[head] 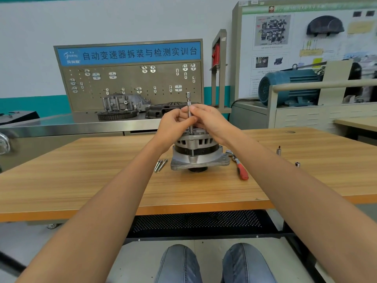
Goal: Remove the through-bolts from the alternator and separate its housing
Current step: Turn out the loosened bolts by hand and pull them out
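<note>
On the wooden table (pixel 102 180), left hand (pixel 173 123) and right hand (pixel 210 119) pinch an extension bar (pixel 189 107) above the alternator (pixel 199 154).

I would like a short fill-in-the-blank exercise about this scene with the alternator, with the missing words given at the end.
1. Both hands, the left hand and the right hand, pinch a thin metal extension bar that stands ______ on top of the alternator.
2. The loose bolts lie on the table to the ______ of the alternator.
3. The ratchet lying right of the alternator has a ______ handle.

Missing words: upright; left; red
</note>
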